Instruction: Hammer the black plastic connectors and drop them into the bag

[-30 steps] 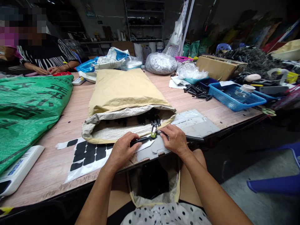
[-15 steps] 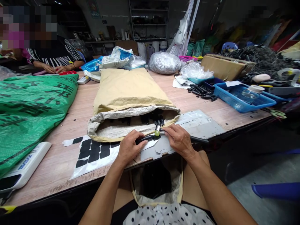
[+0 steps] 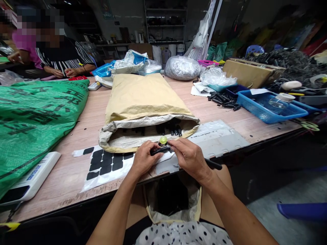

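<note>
Mallet [image 3: 162, 140], gripped in the closed right hand [image 3: 190, 158], is by the table's [image 3: 83, 115] near edge, before the open sack [image 3: 145, 97]. The left hand [image 3: 146, 157] pinches a black rod [image 3: 161, 150] near its head. Patched sheet [image 3: 108, 165] lies left; blue basket [image 3: 272, 117] right.

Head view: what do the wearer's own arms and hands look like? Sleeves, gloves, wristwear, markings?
Left hand and right hand are ungloved. No watch, band or cable shows at either wrist; rings and small markings can't be told. Both forearms are bare, no sleeves in view. Below, a white garment with dark dots.
</note>
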Demonstrator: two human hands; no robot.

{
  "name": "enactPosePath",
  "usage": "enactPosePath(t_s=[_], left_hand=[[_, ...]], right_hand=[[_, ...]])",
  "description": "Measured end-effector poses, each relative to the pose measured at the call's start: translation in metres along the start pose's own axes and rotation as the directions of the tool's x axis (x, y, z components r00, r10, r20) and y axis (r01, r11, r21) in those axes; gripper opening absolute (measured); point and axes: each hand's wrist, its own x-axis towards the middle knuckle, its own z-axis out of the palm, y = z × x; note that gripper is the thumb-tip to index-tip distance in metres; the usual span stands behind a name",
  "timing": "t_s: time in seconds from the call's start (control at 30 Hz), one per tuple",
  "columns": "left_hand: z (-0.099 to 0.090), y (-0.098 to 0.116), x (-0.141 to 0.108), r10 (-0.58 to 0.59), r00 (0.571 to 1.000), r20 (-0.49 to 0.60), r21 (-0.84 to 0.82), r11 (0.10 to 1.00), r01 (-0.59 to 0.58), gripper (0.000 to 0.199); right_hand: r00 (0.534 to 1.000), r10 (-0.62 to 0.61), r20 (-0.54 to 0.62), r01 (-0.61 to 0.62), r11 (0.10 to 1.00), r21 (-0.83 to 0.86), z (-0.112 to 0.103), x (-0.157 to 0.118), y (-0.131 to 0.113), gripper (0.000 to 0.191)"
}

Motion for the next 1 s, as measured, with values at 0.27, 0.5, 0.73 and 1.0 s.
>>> enactPosePath(t_s=[0.27, 0.5, 0.73, 1.0], left_hand=[[0.000, 0.000, -0.001, -0.005, 1.000, -0.010, -0.019, 1.000, 0.005, 0.014], [0.000, 0.000, -0.001, -0.028, 1.000, -0.006, -0.014, 1.000, 0.028, 0.015], [-0.003, 0.001, -0.001, -0.018, 1.000, -0.001, -0.020, 1.000, 0.018, 0.014], [-0.004, 0.002, -0.002, -0.032, 0.999, -0.001, -0.052, 0.998, 0.032, 0.015]], right_hand=[[1.000, 0.023, 0.014, -0.022, 0.996, -0.082, -0.001, -0.004, 0.001, 0.029], [0.998, 0.063, 0.023, -0.061, 0.996, -0.067, -0.004, -0.011, 0.008, 0.027], [0.994, 0.098, -0.056, -0.102, 0.991, -0.085, -0.009, -0.006, 0.032, 0.025], [0.999, 0.047, -0.006, -0.047, 0.976, -0.212, -0.003, -0.011, 0.055, 0.020]])
